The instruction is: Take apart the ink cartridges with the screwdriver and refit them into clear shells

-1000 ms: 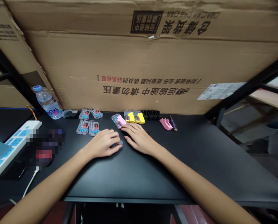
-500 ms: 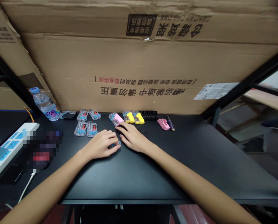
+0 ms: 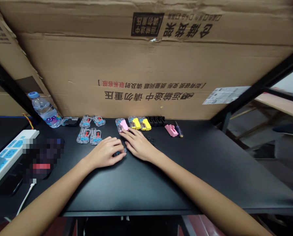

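My left hand (image 3: 107, 153) rests on the black table with its fingers curled round a small clear-and-blue plastic piece (image 3: 119, 152), which is mostly hidden. Just right of it, my right hand (image 3: 139, 144) lies with fingers stretched out, the fingertips touching the near end of a pink plastic part (image 3: 123, 125). That pink part sits on a clear plastic casing (image 3: 118, 123). Beside it stand two similar casings with yellow parts (image 3: 136, 123) (image 3: 145, 124). Several clear casings with orange and blue bits (image 3: 83, 135) lie beyond my left hand.
A black slotted piece (image 3: 155, 121) stands against the cardboard (image 3: 146, 65). Small black rings (image 3: 149, 138), a loose pink part (image 3: 171, 130) and a screwdriver (image 3: 179, 130) lie to the right. At left are a water bottle (image 3: 46, 109), a power strip (image 3: 12, 152) and a white cable (image 3: 26, 198).
The pink part and its casing have turned straighter, more in line with the yellow ones, under my right fingertips. My left hand keeps its hold. The view has shifted slightly.
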Available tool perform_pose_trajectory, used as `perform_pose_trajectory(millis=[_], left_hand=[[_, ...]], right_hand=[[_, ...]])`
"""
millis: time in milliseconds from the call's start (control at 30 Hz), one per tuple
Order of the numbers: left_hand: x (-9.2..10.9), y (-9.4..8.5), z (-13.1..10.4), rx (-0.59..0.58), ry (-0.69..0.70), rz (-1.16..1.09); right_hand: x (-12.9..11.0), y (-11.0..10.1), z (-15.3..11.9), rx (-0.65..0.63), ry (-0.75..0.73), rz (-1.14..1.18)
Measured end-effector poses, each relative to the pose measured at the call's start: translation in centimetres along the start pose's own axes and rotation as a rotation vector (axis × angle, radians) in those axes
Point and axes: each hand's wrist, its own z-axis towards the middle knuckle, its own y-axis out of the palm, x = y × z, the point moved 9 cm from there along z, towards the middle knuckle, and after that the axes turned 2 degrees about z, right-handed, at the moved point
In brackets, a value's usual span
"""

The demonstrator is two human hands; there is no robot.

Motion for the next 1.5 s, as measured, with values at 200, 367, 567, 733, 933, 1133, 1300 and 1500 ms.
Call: perform_pose_trajectory(millis=[200, 367, 567, 733, 933, 1133, 1300, 1500], left_hand=[[0.1, 0.0, 0.0, -0.005, 0.001, -0.007], [0.0, 0.1, 0.0, -0.010, -0.001, -0.019], [-0.9, -0.9, -0.1, 0.053, -0.073, -0.048], [-2.9, -1.7, -0.4, 0.093, -0.226, -0.003], [-3.8, -0.4, -0.9, 0.018, -0.249, -0.009], [-3.1, 0.3, -0.8, 0.001, -0.217, -0.070], [-3.2, 0.3, -0.9, 0.013, -0.207, -0.057], [-3.8, 0.2, -1.0, 0.029, -0.234, -0.057]], right_hand=[[0.4, 0.2, 0.0, 0.002, 0.042, -0.026], [0.8, -0.6, -0.5, 0.077, 0.024, -0.012], [4.4, -3.6, -2.2, 0.212, 0.077, 0.048], [7.5, -5.9, -3.5, 0.258, 0.161, 0.081], [6.6, -5.9, -3.4, 0.178, 0.115, 0.029], [4.1, -3.8, -2.9, 0.074, 0.050, 0.012], [2.9, -3.0, -2.9, 0.064, 0.002, 0.062], [10.3, -6.9, -5.4, 0.225, 0.262, -0.155]])
